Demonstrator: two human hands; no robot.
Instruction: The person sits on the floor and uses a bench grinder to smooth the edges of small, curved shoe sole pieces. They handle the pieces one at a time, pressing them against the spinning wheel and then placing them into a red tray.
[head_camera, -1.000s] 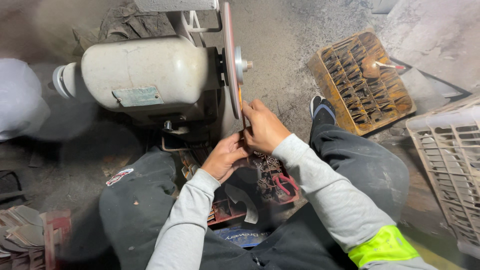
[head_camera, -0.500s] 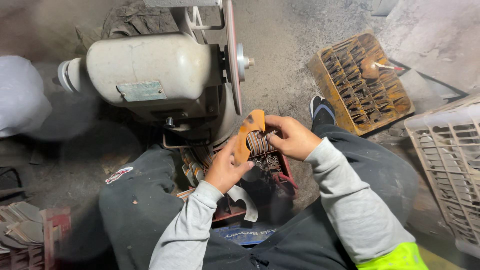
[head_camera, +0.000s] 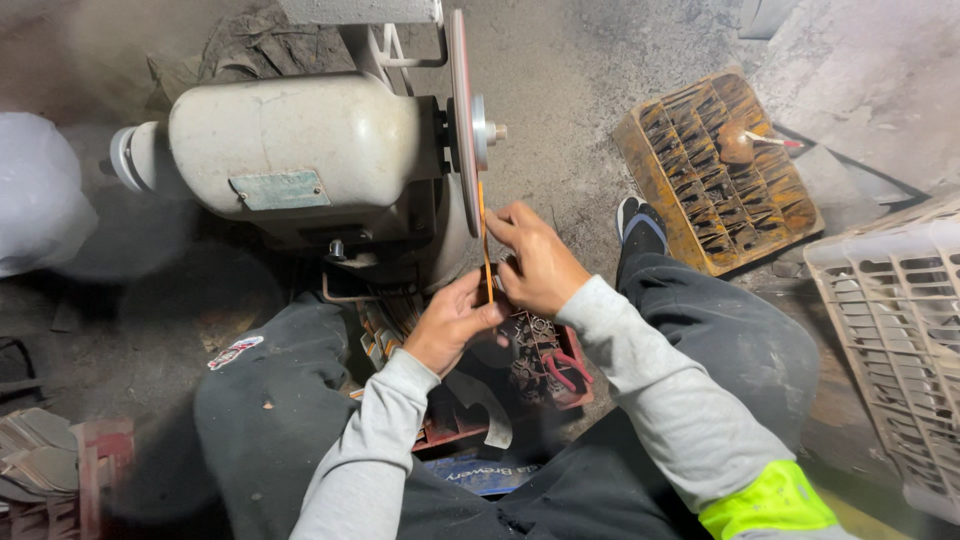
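Observation:
Both my hands hold a thin orange-rust metal piece (head_camera: 485, 240) edge-on against the grinding disc (head_camera: 460, 120) of a cream-coloured bench grinder (head_camera: 290, 150). My left hand (head_camera: 450, 320) grips the piece's lower end from below. My right hand (head_camera: 535, 260) pinches it from the right, fingers close to the disc. The piece stands nearly upright, its top touching the disc's lower face. I sit on the floor with dark trousers and grey sleeves, knees on either side of the machine.
A red box of small metal parts (head_camera: 540, 360) lies between my legs. A rusty orange crate (head_camera: 720, 170) with a brush sits at the right, a pale plastic crate (head_camera: 890, 340) at the far right. A stack of flat pieces (head_camera: 40, 460) lies bottom left.
A second ago my hands were at the disc; then they drew back with the piece turned flat. Now the piece is turned edge-on and raised to the disc again.

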